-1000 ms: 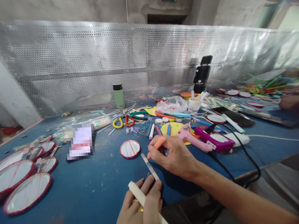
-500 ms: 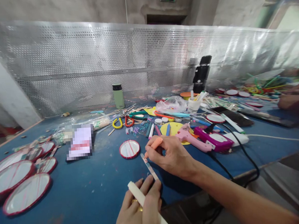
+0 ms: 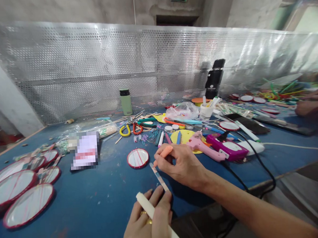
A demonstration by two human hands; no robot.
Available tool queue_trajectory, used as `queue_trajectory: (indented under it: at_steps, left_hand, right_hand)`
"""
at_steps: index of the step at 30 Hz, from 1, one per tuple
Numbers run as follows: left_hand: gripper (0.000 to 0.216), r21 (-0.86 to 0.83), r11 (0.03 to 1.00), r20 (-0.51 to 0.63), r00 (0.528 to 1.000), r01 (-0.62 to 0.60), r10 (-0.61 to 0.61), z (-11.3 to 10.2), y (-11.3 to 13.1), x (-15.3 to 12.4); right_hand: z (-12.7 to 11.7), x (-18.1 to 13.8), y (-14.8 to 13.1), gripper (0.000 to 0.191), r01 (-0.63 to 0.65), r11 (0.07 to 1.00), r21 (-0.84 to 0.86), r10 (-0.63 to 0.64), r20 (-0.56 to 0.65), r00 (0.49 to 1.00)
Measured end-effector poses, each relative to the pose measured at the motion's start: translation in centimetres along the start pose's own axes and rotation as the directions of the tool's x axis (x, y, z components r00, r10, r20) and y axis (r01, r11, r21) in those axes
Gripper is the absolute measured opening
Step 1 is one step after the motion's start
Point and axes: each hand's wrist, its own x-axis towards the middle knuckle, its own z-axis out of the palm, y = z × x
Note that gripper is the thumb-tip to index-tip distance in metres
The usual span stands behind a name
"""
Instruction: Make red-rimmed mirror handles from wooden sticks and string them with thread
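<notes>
My right hand is closed around an orange marker, its tip end down at the far part of a narrow craft stick. Bluish and reddish marks show on the stick. My left hand pinches the near end of that stick against the blue table. A cream-coloured marker lies across the same hand, tucked between its fingers. Just beyond the stick is a small round white disc with a red rim and pink streaks.
Red-rimmed discs cluster at the left, near a blurred-out phone. A pink glue gun, a purple box and a black cable lie right. Behind stand a green bottle and black flask. A co-worker's hand shows far right.
Little differs. My right hand and the orange marker have shifted very slightly at the stick, while my left hand stays in place.
</notes>
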Motion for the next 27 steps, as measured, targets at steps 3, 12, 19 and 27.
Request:
queue_trajectory:
  at_steps: [3,12,19,27]
  left_hand:
    - [0.036,-0.009,1.000,-0.002,1.000,0.009,-0.009,-0.07,0.08,-0.01]
    - [0.036,-0.047,0.998,-0.060,0.998,0.032,-0.035,0.16,0.39,0.15]
    - [0.034,-0.068,0.997,-0.058,0.998,0.034,-0.038,0.17,0.19,0.09]
    - [0.035,0.017,0.999,0.020,0.999,-0.038,0.037,-0.10,-0.10,0.10]
  right_hand:
    - [-0.02,0.00,0.00,0.018,-0.005,1.000,0.019,0.005,0.030,1.000]
    - [0.01,-0.05,0.30,0.020,-0.024,1.000,0.003,0.024,-0.010,1.000]
    - [-0.02,-0.05,0.03,0.020,-0.023,1.000,-0.003,0.022,-0.030,0.999]
    - [-0.03,-0.05,0.03,0.018,-0.003,1.000,-0.019,0.003,-0.001,1.000]
